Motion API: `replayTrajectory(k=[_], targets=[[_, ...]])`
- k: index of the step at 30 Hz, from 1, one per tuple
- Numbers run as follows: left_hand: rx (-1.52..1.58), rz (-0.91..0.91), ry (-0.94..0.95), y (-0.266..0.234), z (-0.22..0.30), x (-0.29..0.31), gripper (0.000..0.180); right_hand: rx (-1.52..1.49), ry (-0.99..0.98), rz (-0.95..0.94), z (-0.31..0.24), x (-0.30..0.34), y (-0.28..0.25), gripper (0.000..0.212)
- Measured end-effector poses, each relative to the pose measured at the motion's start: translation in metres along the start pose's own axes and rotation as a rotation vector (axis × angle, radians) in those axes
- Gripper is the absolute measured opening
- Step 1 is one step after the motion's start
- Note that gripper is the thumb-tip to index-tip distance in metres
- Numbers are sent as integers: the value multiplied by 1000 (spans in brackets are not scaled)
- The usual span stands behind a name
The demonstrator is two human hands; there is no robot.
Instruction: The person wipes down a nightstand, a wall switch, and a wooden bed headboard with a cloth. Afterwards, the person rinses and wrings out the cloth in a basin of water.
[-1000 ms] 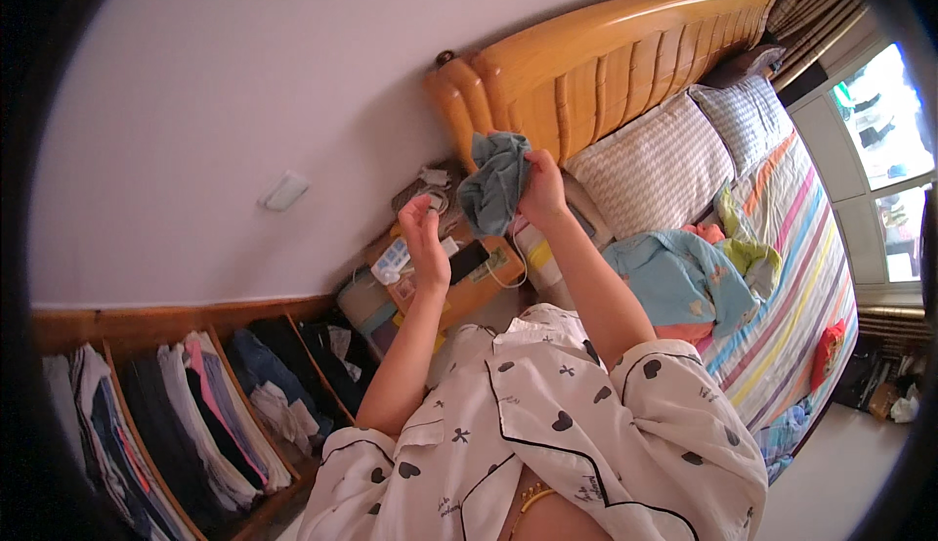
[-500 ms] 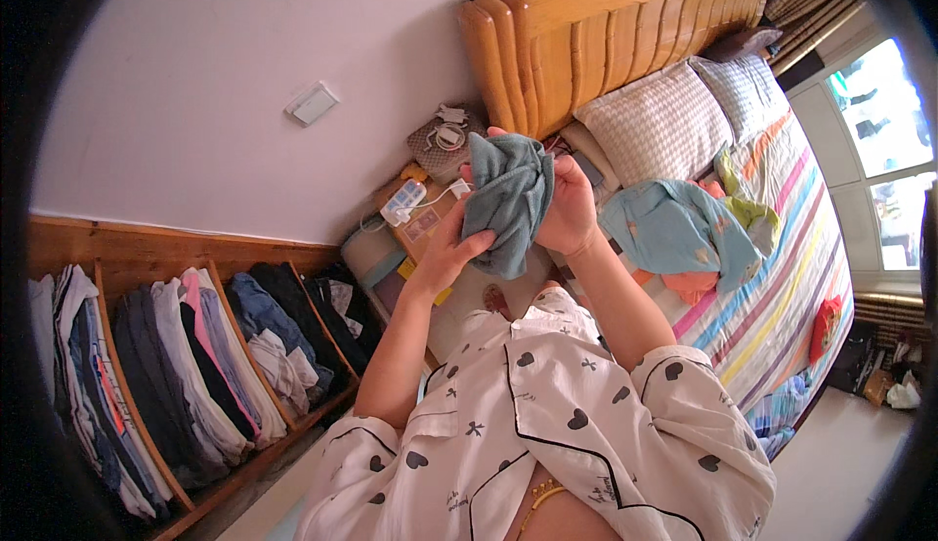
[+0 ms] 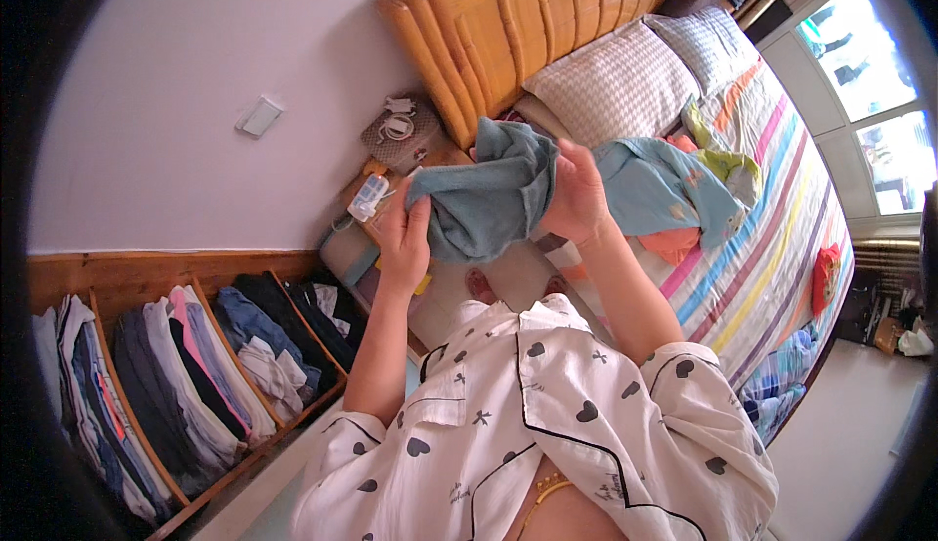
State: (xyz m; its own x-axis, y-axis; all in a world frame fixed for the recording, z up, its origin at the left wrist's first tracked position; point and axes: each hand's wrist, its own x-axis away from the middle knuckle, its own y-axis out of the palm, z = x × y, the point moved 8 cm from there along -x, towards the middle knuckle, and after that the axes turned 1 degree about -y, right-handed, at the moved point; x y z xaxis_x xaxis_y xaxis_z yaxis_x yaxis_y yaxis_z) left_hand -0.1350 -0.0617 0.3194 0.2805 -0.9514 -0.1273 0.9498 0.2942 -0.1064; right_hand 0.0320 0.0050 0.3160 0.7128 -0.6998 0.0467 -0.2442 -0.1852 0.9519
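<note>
Left hand: ours pinches the left end of the cloth, thumb [image 3: 418, 216] in front and fingers mostly out of sight behind it.
Right hand: ours [image 3: 580, 194] grips the right end; its fingers run behind the fabric, so we cannot tell how tightly they close.
Cloth: a blue-grey knitted-looking piece [image 3: 484, 197], held up between our two hands, bunched on the right and pulled flatter on the left.
Slippers: beneath the cloth we see reddish ones [image 3: 479, 285] on our feet.
Bedside table: beyond the cloth, a wooden table [image 3: 447, 158] carries a power strip [image 3: 369, 197] near its left edge and a patterned box [image 3: 393, 142] by the wall, a white cable [image 3: 396, 126] coiled on top.
Bed: on the striped sheet [image 3: 723, 282], near the long edge closest to us, lie a light-blue garment [image 3: 650, 189], an orange cloth [image 3: 674, 246] and a yellow-green one [image 3: 738, 172].
Headboard edge: two checked pillows [image 3: 616, 91] rest along it.
Foot edge: we see a red packet [image 3: 826, 282] toward the far corner, blue plaid fabric [image 3: 782, 373] at the near one.
Clothes compartments: at our left, wooden dividers [image 3: 109, 360] separate rows of folded clothes [image 3: 166, 375].
</note>
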Motion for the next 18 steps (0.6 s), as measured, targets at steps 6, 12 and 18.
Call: replayTrajectory(k=[6,12,18], targets=[[-203,172,55,27,40,-3,29,165,2,220,-32,56,-48,46],[-140,213,12,47,53,-5,43,232,-16,330,-51,99,-92,58],[324,215,-412,101,40,15,57,301,93,317,-40,127,-134,49]])
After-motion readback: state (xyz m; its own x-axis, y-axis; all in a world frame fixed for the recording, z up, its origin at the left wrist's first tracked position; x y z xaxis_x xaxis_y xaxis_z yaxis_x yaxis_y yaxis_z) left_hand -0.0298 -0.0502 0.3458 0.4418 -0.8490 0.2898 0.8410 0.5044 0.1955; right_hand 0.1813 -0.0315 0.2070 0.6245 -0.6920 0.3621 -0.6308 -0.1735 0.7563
